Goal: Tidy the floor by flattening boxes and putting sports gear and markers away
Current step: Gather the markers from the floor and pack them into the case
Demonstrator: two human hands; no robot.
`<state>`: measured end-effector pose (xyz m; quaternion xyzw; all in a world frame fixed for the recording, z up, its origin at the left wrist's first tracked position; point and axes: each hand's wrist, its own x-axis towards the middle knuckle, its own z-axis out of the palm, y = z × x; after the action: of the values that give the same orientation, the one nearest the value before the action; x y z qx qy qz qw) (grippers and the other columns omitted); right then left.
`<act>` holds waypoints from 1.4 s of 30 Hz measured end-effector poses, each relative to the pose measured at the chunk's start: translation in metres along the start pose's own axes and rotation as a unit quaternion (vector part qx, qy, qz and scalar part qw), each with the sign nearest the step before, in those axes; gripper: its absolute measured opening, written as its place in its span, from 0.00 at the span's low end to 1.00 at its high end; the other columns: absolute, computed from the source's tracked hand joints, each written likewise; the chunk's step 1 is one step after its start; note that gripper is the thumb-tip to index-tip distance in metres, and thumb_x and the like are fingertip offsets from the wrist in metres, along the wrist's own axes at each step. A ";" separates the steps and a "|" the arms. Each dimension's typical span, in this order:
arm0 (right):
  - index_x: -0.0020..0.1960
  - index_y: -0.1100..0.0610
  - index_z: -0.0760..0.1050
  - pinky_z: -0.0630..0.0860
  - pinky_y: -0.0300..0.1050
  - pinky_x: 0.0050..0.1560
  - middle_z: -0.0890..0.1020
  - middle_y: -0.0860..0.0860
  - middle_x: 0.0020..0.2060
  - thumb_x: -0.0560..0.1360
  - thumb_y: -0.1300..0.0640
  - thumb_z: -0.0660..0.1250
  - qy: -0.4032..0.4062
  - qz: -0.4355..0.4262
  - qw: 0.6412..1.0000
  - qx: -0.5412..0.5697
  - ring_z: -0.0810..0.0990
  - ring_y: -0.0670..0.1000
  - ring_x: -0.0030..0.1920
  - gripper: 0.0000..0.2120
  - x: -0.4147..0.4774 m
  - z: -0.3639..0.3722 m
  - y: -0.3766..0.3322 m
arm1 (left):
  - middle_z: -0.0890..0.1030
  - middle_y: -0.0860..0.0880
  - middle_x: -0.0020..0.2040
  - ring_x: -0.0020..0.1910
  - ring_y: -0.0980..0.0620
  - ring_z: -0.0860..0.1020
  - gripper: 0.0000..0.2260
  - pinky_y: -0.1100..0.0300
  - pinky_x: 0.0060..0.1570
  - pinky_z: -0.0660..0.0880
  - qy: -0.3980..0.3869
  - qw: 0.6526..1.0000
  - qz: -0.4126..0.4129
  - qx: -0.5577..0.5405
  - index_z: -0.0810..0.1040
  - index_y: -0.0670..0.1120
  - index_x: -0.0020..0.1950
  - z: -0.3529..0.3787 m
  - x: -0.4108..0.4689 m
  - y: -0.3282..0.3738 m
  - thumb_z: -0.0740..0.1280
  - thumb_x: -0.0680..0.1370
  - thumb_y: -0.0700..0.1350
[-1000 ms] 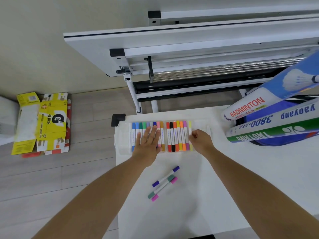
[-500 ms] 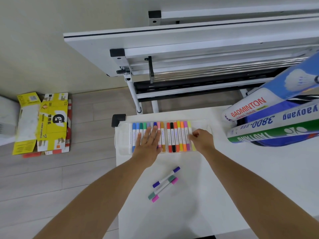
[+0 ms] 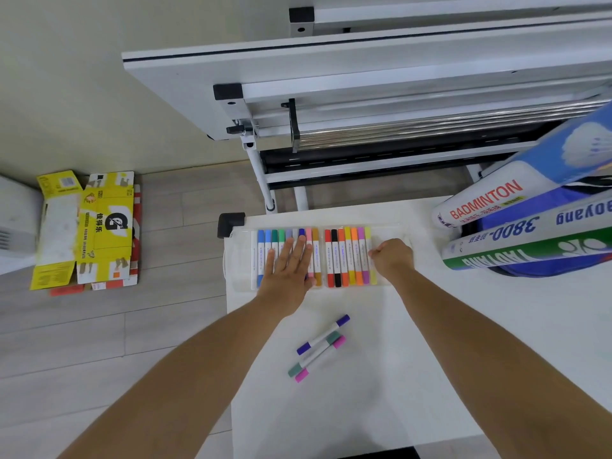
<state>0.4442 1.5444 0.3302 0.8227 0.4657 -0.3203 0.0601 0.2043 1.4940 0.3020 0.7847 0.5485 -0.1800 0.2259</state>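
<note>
Boxes (image 3: 89, 230) lie flat on the floor (image 3: 132, 342), and most markers sit in the clear case (image 3: 238, 260). Left hand (image 3: 289, 270) rests open and flat on them, holding nothing; right hand (image 3: 392, 260) is curled at the yellow marker (image 3: 371, 256), grip unclear. Three loose markers (image 3: 319, 347) still wait on the table (image 3: 430, 359).

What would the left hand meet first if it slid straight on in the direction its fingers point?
The left hand lies flat on the markers in the clear case, fingers pointing away. Sliding on, it would probably meet the case's far rim first, then bare white table.

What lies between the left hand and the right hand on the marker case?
In the head view, a row of markers, red through yellow, lies in the marker case between left hand and right hand.
</note>
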 end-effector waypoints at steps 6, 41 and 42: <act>0.46 0.57 0.73 0.71 0.41 0.40 0.78 0.52 0.39 0.78 0.48 0.65 0.031 -0.016 0.999 -0.038 0.76 0.50 0.37 0.12 -0.012 -0.005 -0.001 | 0.23 0.49 0.75 0.73 0.46 0.24 0.35 0.40 0.75 0.35 -0.004 1.000 0.002 0.004 0.26 0.48 0.76 -0.003 -0.001 0.001 0.49 0.84 0.58; 0.53 0.55 0.72 0.72 0.41 0.40 0.79 0.51 0.43 0.78 0.54 0.65 0.024 -0.169 0.985 0.004 0.78 0.51 0.42 0.07 -0.046 -0.015 0.040 | 0.25 0.48 0.76 0.74 0.46 0.26 0.33 0.40 0.76 0.40 -0.018 1.000 -0.005 -0.003 0.27 0.48 0.77 -0.014 -0.008 0.006 0.47 0.84 0.58; 0.52 0.55 0.73 0.71 0.40 0.38 0.79 0.51 0.42 0.77 0.53 0.66 0.031 -0.138 0.989 0.033 0.78 0.51 0.41 0.07 -0.039 -0.017 0.036 | 0.25 0.48 0.76 0.74 0.46 0.25 0.33 0.40 0.76 0.39 -0.017 1.000 -0.005 -0.003 0.27 0.48 0.77 -0.013 -0.007 0.006 0.47 0.84 0.58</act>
<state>0.4671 1.5030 0.3590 0.7615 0.5657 -0.3152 -0.0268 0.2082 1.4943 0.3178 0.7780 0.5492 -0.1924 0.2369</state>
